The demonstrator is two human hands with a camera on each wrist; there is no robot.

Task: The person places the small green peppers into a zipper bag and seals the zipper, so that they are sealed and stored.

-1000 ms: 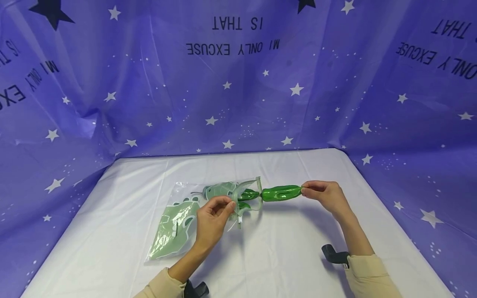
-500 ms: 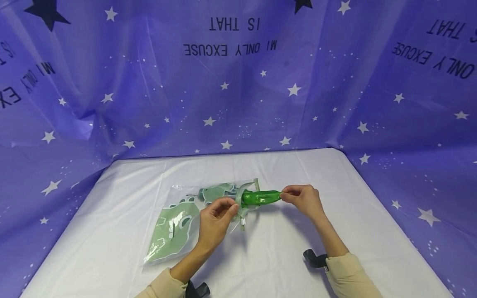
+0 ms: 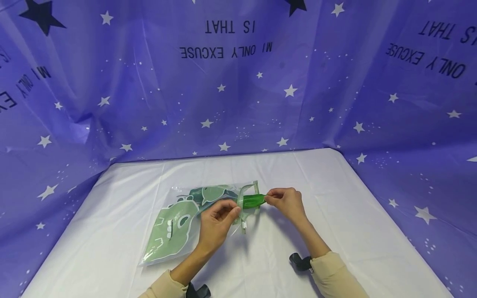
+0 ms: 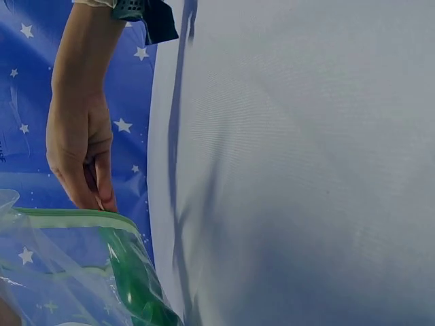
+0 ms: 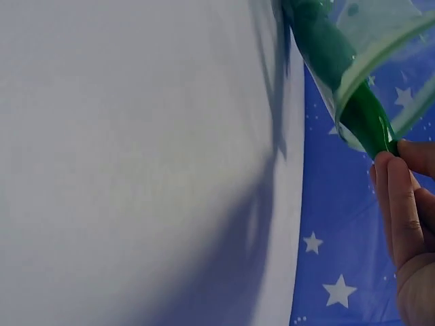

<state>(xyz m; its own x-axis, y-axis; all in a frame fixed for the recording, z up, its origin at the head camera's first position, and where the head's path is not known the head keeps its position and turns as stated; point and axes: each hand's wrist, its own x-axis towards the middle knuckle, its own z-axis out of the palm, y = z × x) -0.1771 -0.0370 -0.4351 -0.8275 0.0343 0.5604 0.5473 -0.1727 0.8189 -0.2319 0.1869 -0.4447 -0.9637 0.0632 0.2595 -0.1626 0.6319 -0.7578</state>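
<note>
A clear zip bag [image 3: 169, 231] with a green cartoon print lies on the table, its mouth spread toward the right. My left hand [image 3: 214, 223] pinches the near edge of that mouth between thumb and fingers. With its fingertips, my right hand [image 3: 288, 203] pinches the tip of a shiny green pepper [image 3: 254, 201]. Most of the pepper [image 4: 132, 278] is inside the bag, seen through the clear plastic in the left wrist view. From the right wrist view, only the pepper's pointed end [image 5: 370, 125] sticks out past the bag's rim. Another dark green piece [image 3: 195, 193] shows inside, partly hidden by the print.
A white cloth covers the table [image 3: 335, 198]. Purple curtains [image 3: 238, 103] with stars and lettering hang behind it and along both sides. A black camera mount [image 3: 299, 262] sits at the right wrist, another [image 3: 198, 291] at the left.
My right hand has moved left, pushing the pepper from outside the bag's mouth to mostly inside. The left hand has kept its hold on the edge and shifted little.
</note>
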